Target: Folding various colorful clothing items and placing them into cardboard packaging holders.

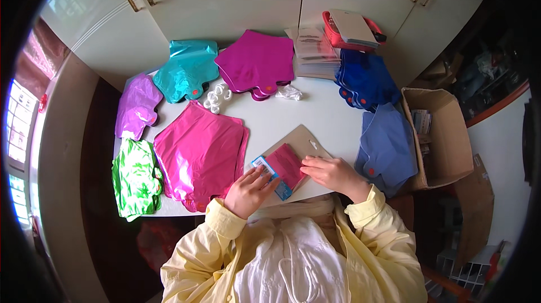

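In front of me at the table's near edge lies a flat brown packet (305, 139) with a hang hole. On it rests a folded dark-pink foil piece (285, 165), with a blue-and-white printed card (276, 178) along its left side. My left hand (251, 191) is closed over the card's upper left part; its thumb is hidden. My right hand (335, 174) has its fingers pressed together at the packet's right edge, beside the pink foil. Left of the packet is a large stack of shiny pink foil sheets (200, 154) that look like uninflated balloons.
More foil stacks lie around: green (135, 179), purple (137, 106), teal (186, 72), magenta (256, 63), dark blue (367, 78), grey-blue (386, 148). White ribbon rolls (217, 97) sit mid-table. Flat packets (315, 49) and a red basket (333, 32) stand behind; a cardboard box (451, 134) is right.
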The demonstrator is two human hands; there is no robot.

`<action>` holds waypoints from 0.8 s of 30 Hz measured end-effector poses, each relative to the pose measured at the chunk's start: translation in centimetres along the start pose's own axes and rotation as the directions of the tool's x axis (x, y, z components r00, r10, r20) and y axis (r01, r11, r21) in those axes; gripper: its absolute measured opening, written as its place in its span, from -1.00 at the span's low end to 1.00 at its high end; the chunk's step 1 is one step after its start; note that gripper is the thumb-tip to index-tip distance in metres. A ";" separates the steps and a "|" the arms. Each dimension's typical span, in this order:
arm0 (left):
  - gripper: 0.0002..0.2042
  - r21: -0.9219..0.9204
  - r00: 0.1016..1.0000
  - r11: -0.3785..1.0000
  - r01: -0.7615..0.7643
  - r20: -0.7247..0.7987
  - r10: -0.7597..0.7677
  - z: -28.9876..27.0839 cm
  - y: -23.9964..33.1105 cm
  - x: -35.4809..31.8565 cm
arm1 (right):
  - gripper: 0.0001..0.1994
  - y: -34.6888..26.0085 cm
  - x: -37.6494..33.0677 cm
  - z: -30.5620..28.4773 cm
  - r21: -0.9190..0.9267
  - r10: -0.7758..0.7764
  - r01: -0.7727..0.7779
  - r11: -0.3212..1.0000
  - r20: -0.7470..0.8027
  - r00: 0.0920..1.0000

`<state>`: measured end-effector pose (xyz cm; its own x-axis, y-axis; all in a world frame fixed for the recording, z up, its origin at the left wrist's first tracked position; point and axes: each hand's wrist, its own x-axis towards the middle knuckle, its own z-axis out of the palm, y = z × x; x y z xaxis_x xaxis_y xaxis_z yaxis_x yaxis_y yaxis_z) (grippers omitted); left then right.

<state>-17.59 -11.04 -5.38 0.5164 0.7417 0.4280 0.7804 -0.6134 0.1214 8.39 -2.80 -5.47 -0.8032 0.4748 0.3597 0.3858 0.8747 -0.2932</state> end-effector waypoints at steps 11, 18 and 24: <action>-0.72 0.002 0.998 0.999 0.049 -0.047 -0.049 0.7 1.1 0.9 | -0.68 0.1 1.5 0.5 0.038 0.163 -0.161 0.986 -0.057 0.985; -0.73 0.040 0.988 0.992 0.119 -0.107 -0.115 2.9 2.2 1.4 | -0.61 -0.2 3.2 2.5 -0.116 0.200 -0.197 0.974 0.020 0.980; -0.70 0.080 0.986 0.986 0.146 -0.094 -0.138 3.1 3.1 2.1 | -0.50 1.2 3.9 3.4 -0.133 0.161 -0.154 0.979 0.049 0.986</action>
<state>-13.00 -10.51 -6.90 0.3679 0.7905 0.4896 0.8732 -0.4747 0.1102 4.15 -0.20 -7.47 -0.7517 0.6044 0.2638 0.5617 0.7964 -0.2240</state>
